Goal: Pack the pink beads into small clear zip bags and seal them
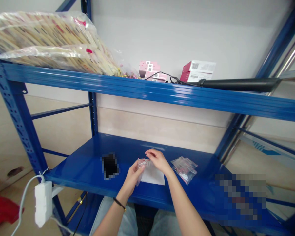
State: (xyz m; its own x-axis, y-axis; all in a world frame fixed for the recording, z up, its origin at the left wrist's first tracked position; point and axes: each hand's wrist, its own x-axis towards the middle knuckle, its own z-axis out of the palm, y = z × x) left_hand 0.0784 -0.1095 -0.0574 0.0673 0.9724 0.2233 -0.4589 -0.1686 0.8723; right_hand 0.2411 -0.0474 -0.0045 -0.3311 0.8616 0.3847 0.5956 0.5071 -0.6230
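Note:
My left hand (132,175) is closed on a small clear plastic bag (139,177), pinched between thumb and fingers. My right hand (159,161) is just to its right, thumb and fingertips pressed together near the bag's top; whatever they hold is too small to name. Under both hands lies a white sheet of paper (154,176) on the blue shelf. A few tiny reddish pieces show by the sheet's far edge. To the right of my right hand lies a loose pile of small clear zip bags (185,167) with reddish contents.
A black, blurred-out object (110,166) lies on the left of the blue shelf (78,167). Above runs the upper shelf beam (147,91), bearing large bags of packets (51,59), pink boxes (149,68) and a black tube (238,85). A white power strip (43,203) hangs at left.

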